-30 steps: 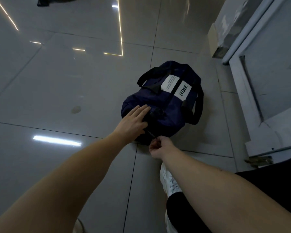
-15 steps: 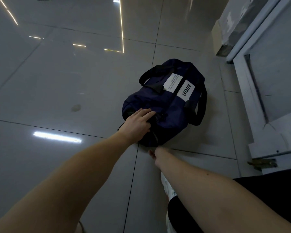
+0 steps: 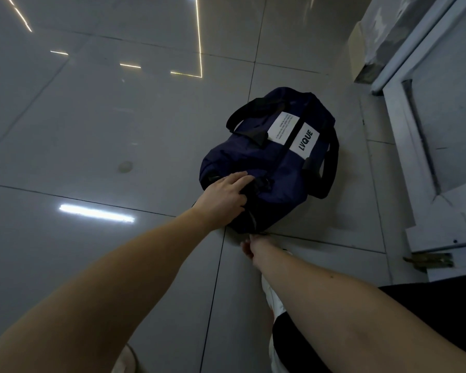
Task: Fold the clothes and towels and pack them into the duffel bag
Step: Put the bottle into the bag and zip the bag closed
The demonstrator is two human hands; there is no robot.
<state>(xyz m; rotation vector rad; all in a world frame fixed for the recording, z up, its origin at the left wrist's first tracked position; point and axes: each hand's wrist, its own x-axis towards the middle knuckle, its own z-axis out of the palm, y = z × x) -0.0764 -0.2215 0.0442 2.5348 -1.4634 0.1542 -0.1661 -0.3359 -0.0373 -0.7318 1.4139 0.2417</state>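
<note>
A navy duffel bag with black handles and a white LVQUE label lies on the tiled floor, its zipper line running down the near end. My left hand grips that near end, fingers curled over the fabric beside a black buckle. My right hand is at the bag's lowest edge, curled and turned away from the camera, pinching the zipper pull close to the floor. Its fingertips are mostly hidden. No clothes or towels are in view.
A white door and its frame stand close on the right of the bag, with a metal latch low down. My white shoe and dark shorts are below my right arm. Glossy grey floor tiles stretch left.
My right hand has pulled the zipper pull down the bag's near end to the floor. My left hand went from lying flat on the bag to gripping it.
</note>
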